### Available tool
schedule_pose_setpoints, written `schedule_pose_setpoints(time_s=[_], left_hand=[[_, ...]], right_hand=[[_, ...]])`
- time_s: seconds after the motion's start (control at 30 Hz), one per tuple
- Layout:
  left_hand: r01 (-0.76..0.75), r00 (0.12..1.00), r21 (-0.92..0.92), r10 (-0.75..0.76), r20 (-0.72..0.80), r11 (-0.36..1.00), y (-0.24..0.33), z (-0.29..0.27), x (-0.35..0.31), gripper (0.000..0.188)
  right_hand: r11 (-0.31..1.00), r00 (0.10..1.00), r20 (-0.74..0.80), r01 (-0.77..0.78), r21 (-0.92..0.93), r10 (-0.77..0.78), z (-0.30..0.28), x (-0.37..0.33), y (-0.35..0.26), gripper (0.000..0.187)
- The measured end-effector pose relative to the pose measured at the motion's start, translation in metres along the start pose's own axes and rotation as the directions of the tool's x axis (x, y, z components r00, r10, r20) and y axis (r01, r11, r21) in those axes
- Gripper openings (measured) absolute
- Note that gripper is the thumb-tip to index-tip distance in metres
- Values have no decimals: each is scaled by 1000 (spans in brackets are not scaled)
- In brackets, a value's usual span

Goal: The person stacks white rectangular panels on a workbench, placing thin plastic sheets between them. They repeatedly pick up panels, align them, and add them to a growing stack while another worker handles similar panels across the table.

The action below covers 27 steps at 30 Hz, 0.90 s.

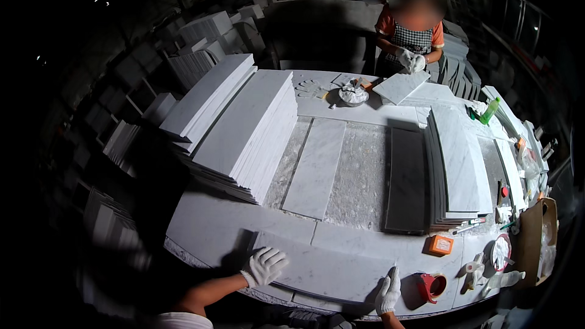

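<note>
A long white marble slab (pixel 323 265) with faint grey veins lies flat at the near edge of the table. My left hand (pixel 266 266), in a white knitted glove, rests on its left end with the fingers stretched out. At the slab's right end is my right hand (pixel 388 292), gloved the same way, its straight fingers pointing away from me along the edge. Neither hand is wrapped round anything. Just right of my right hand stands a red tape dispenser (pixel 432 287). Beyond it sits a small orange box (pixel 441 245).
Tall marble stacks stand at left (pixel 244 128) and right (pixel 454 164). Between them lie a single white slab (pixel 315 167) and a dark slab (pixel 408 180). A co-worker (pixel 414 39) in white gloves stands across the table near a bowl of white paste (pixel 353 94). A cardboard box (pixel 539 240) sits at right.
</note>
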State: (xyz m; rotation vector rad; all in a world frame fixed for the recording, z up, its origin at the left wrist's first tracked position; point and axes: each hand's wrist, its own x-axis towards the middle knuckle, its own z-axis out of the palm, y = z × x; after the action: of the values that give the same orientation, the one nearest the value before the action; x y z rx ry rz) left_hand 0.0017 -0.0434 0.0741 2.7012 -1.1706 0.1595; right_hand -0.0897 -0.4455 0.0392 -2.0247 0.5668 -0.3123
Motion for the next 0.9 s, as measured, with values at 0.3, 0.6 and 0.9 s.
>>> schedule_pose_setpoints(time_s=[0.3, 0.6, 0.9], left_hand=[[172, 975, -39, -164, 151, 984, 1, 5, 34, 39], [-63, 893, 91, 96, -441, 994, -93, -152, 168, 27], [460, 884, 214, -423, -199, 862, -226, -174, 129, 58]], right_hand=[[1000, 1000, 3, 20, 9, -20, -3, 0, -12, 44], [997, 999, 27, 34, -69, -32, -3, 1, 18, 46], [1000, 998, 52, -23, 14, 22, 3, 4, 0, 46]])
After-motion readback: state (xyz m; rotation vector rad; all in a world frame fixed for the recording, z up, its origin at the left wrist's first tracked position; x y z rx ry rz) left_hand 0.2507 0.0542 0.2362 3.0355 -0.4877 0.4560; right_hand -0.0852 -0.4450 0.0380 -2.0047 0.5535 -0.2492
